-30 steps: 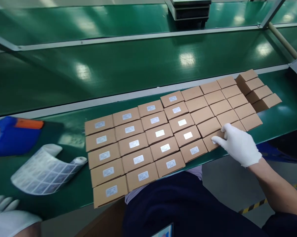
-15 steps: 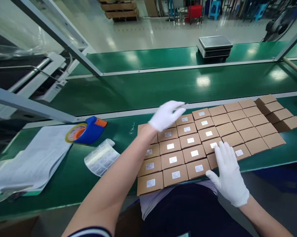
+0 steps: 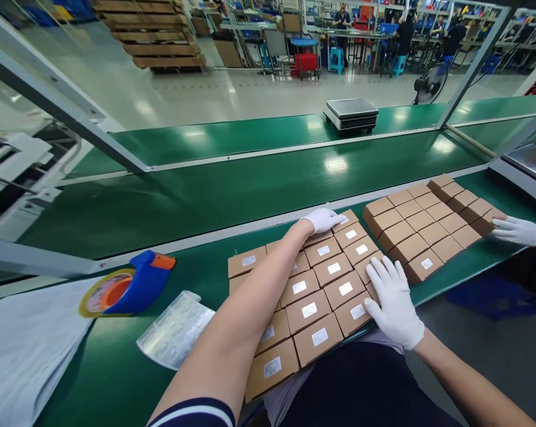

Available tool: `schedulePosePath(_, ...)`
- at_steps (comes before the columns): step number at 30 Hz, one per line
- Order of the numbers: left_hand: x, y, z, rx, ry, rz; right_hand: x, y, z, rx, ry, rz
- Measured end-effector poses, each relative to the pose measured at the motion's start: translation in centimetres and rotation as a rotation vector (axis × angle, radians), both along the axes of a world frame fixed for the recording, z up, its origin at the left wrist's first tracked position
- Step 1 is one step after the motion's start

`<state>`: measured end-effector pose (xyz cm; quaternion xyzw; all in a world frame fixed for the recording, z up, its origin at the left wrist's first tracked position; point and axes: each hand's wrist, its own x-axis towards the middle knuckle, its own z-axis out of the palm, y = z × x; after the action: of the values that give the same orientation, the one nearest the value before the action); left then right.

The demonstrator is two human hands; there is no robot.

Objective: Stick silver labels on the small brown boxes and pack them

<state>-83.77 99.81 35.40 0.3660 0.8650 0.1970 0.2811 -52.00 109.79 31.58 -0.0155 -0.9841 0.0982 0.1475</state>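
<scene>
A block of small brown cardboard boxes (image 3: 334, 268) with white labels lies on the green bench in front of me. My left hand (image 3: 324, 220), in a white glove, reaches across the block, its fingers stretched over a box in the far right corner. My right hand (image 3: 395, 305), also gloved, lies at the block's near right side, fingers spread and touching the outer boxes. My left forearm hides some boxes. A gap parts this block from a second group of boxes (image 3: 421, 220), mostly unlabelled.
A blue tape dispenser (image 3: 136, 290), a label sheet (image 3: 176, 329) and papers (image 3: 31, 350) lie left. Another person's gloved hand (image 3: 521, 231) touches boxes at the far right. A weighing scale (image 3: 351, 115) stands behind; metal posts (image 3: 67, 112) rise at the left.
The labelled block has come apart from the boxes on its right, and its rows are now skewed. Both my hands are against its right side. Another person's gloved hand has come into view.
</scene>
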Motion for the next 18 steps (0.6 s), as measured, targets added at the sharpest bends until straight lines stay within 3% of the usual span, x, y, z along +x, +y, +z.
schedulePosePath(4, 0.1, -1.2, 0.5, -0.025, -0.037, 0.055, -1.1, -0.1, 0.1, -0.056, 0.022, -0.196)
schedulePosePath(9, 0.7, -0.6, 1.1, -0.034, -0.072, 0.105, -2.5, 0.3, 0.9, -0.105, -0.068, -0.353)
schedulePosePath(13, 1.4, -0.2, 1.6, -0.039, -0.043, 0.126, -2.9, 0.7, 1.3, -0.171, -0.104, -0.362)
schedulePosePath(16, 1.6, 0.5, 2.2, -0.011, 0.024, 0.125, -3.1, 1.4, 0.9, -0.222, -0.012, -0.335)
schedulePosePath(18, 1.7, 1.0, 3.5, 0.013, 0.07, 0.133, -3.3, 2.0, 0.9, -0.231, 0.091, -0.301)
